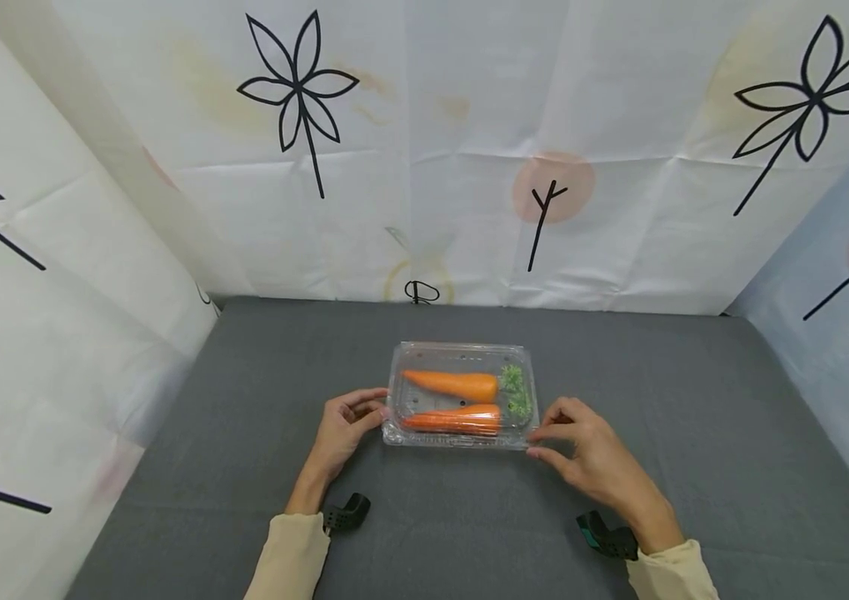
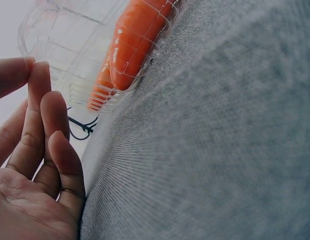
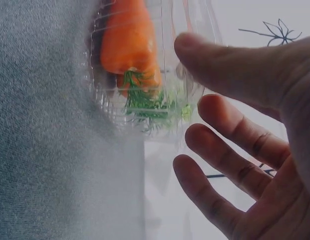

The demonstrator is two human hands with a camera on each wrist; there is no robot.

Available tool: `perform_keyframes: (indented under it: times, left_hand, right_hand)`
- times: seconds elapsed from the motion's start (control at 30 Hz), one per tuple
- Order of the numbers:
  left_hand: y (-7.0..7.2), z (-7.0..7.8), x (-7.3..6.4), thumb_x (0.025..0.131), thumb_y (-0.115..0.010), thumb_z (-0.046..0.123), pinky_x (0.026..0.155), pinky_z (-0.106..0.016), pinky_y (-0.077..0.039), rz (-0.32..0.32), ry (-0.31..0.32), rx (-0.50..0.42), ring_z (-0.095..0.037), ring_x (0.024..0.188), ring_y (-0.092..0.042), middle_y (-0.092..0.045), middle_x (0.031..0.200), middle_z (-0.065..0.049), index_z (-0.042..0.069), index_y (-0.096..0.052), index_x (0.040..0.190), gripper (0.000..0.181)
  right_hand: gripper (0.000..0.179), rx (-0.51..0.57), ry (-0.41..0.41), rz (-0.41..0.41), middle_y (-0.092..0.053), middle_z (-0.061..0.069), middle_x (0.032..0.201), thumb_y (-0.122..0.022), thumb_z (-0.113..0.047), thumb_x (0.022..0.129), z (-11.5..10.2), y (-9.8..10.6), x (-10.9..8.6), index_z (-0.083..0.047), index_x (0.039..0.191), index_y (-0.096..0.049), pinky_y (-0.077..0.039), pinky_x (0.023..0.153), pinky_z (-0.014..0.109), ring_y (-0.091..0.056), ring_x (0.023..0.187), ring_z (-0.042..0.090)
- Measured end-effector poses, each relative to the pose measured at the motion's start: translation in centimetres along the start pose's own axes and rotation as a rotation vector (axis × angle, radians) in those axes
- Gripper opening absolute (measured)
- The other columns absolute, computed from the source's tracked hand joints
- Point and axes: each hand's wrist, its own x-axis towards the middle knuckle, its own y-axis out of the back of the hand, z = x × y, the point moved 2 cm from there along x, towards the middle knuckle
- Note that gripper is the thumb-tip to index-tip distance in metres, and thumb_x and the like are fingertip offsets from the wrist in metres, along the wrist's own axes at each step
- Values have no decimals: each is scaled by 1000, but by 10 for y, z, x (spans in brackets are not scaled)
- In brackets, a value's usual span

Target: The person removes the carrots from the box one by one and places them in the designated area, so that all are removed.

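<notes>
A clear plastic clamshell container [image 1: 461,354] rests on the grey table. Inside, two orange carrots [image 1: 461,385] lie side by side, their green tops [image 1: 516,392] toward the right end. My left hand [image 1: 345,429] is at the container's left end; in the left wrist view its thumb and index fingertip pinch the thin plastic edge, the other fingers loosely bent. At the front right corner, my right hand [image 1: 592,454] has thumb and index fingertip on either side of the rim. In the right wrist view the thumb [image 3: 214,60] overlaps the plastic and largely hides the index finger.
Grey cloth [image 1: 424,525] covers the table. A white patterned curtain [image 1: 454,225] stands along the far edge, with more curtain [image 1: 57,358] at the left and right sides. Each wrist wears a black camera mount [image 1: 349,512], near the sleeve cuff.
</notes>
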Motion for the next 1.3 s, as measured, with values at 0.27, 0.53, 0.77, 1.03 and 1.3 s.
perform_keyframes:
  times: [0.27,0.53,0.77,1.03,1.3]
  left_hand:
    - [-1,1,0,93,-69,-2,79,-23,-53,-1,-2,3,-10,84,-66,-73,91,-4,-15,-63,123,33]
    - [-1,-1,-2,93,-70,-2,79,-23,-52,1,2,5,-9,83,-65,-72,90,-5,-14,-64,123,33]
    - [-1,0,-2,92,-70,-2,78,-23,-53,9,9,-1,-9,82,-65,-72,89,-2,-14,-64,123,33]
    - [0,1,1,92,-70,-3,78,-23,-52,7,-4,8,-9,82,-65,-72,90,-4,-14,-64,123,33]
    - [0,1,1,92,-70,-2,78,-23,-52,13,-7,15,-9,81,-64,-72,89,-6,-13,-65,122,32]
  right_hand:
    - [22,-21,9,17,-57,-10,91,-91,-4,70,-4,-2,0,-16,84,-80,-49,68,29,-51,83,6]
    - [21,9,4,29,-58,-10,91,-90,-3,71,-3,-3,-3,-16,83,-79,-49,68,30,-52,84,6]
    - [22,81,16,46,-59,-10,93,-88,1,73,-1,-5,-3,-15,85,-80,-50,70,29,-54,85,6]
    - [32,254,36,117,-63,-5,94,-83,11,71,8,-10,-4,-15,88,-79,-46,73,22,-55,85,11]
    - [39,304,56,185,-65,4,95,-82,18,66,18,-20,-4,-14,87,-76,-44,84,16,-58,92,21]
